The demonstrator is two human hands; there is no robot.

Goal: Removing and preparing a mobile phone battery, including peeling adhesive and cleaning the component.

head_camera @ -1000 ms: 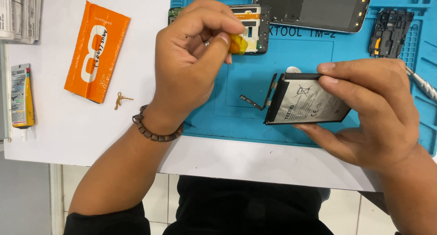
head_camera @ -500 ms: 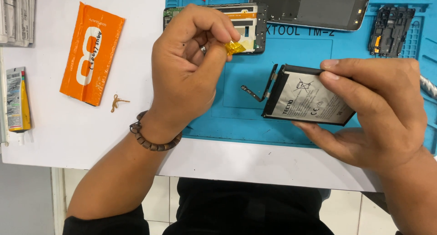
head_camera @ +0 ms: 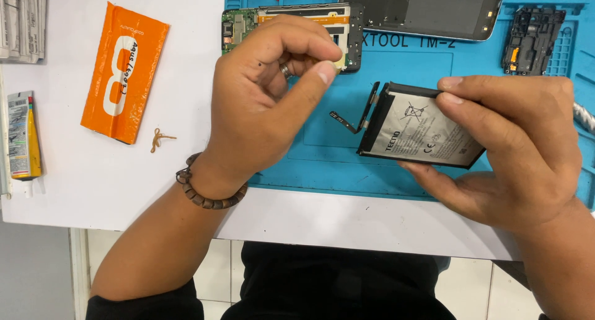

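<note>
Your right hand (head_camera: 508, 146) holds the flat phone battery (head_camera: 418, 131) by its right end, fingers over the top edge and thumb under the lower edge, tilted just above the blue mat (head_camera: 396, 66) with its thin cable (head_camera: 350, 120) pointing toward your left hand (head_camera: 266, 93). That left hand hovers just beside the battery, curled narrow with thumb and forefinger pinched together; whether anything sits in the pinch, you cannot tell from this view. A circuit board (head_camera: 248, 22) lies on the mat behind its knuckles, and an orange packet (head_camera: 124, 69) rests well apart on the white table (head_camera: 74, 183).
</note>
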